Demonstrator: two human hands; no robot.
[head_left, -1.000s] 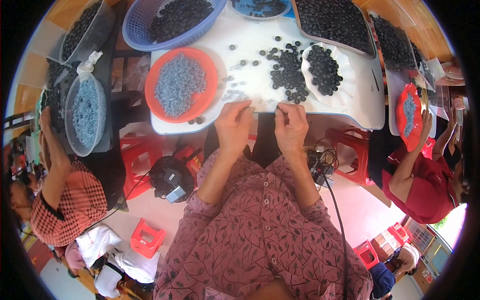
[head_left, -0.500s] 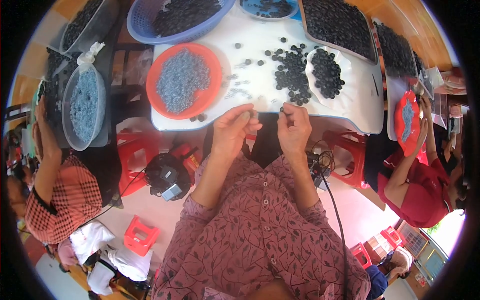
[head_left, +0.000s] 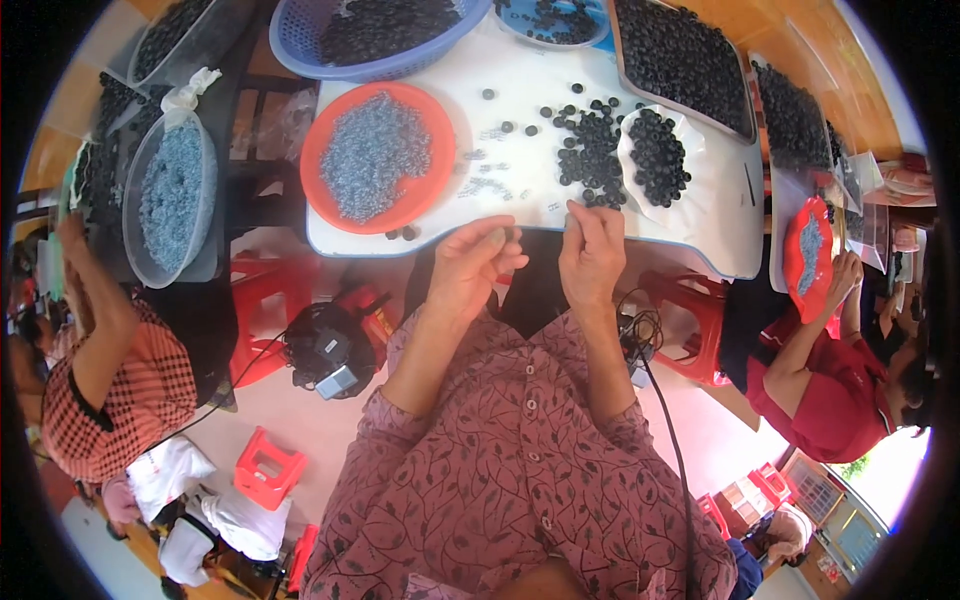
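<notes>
Both my hands are raised at the table's near edge, a short gap between them. My left hand (head_left: 473, 258) is closed in a pinch, thumb against curled fingers; whatever it grips is too small to make out. The fingers of my right hand (head_left: 592, 258) are pressed together too, their contents hidden. Beyond the right hand lies a loose pile of small round black parts (head_left: 588, 160). More fill a white scalloped dish (head_left: 697, 180) to its right. Small shiny grey-blue pieces (head_left: 372, 155) are heaped in an orange-red plate (head_left: 437, 190) at left; several lie loose on the white table (head_left: 530, 215).
A blue basket (head_left: 290, 45), a blue dish (head_left: 550, 40) and a tray (head_left: 682, 112) at the back hold black parts. Co-workers sit left, in a checked shirt (head_left: 130, 370), and right, in a red shirt (head_left: 830, 400). A dark cable (head_left: 672, 430) runs along my right side.
The black part seen at my right fingertips half a second ago no longer shows there. My hands stay near the table edge. The whole view has shifted slightly.
</notes>
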